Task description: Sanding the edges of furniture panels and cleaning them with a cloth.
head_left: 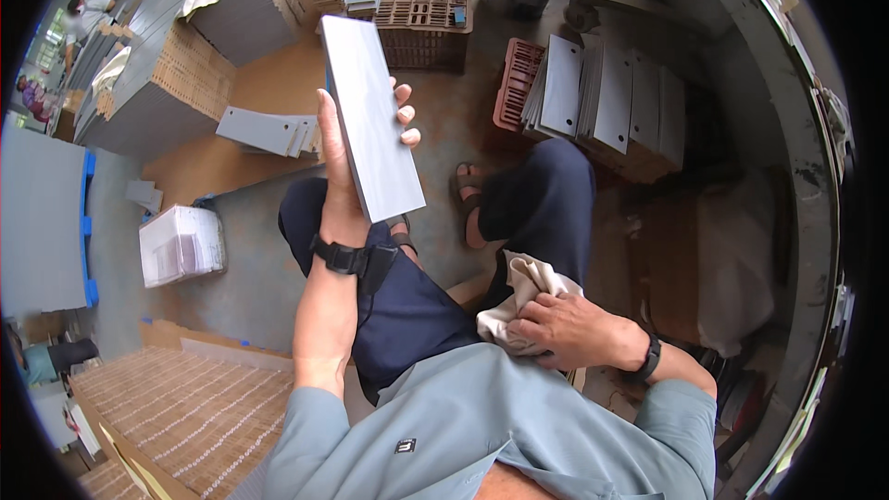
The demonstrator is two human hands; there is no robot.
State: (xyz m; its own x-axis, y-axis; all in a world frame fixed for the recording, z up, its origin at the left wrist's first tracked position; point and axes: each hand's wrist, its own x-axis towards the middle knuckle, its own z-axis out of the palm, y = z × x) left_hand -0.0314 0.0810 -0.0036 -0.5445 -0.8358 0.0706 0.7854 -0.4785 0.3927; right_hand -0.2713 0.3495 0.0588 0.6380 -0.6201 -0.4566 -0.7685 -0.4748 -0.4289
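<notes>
A flat grey rectangular board (375, 120) is held up in my left hand (341, 162), the thumb along its left edge and fingertips curling round the right one. Its broad face is turned toward me. My right hand (572, 326) rests near my lap, its fingers bunched round a cream cloth (519, 301). Part of the cloth is hidden under that hand. Beyond the board lies a small fan of grey boards with holes (264, 131) on brown cardboard.
Stacked grey boards (616, 97) lean beside a reddish plastic crate (519, 74) at the right. A brown crate (421, 42) stands ahead. Large board stacks (167, 83) fill the far left, with a white box (182, 245) nearer. A grey frame (806, 157) borders the right side.
</notes>
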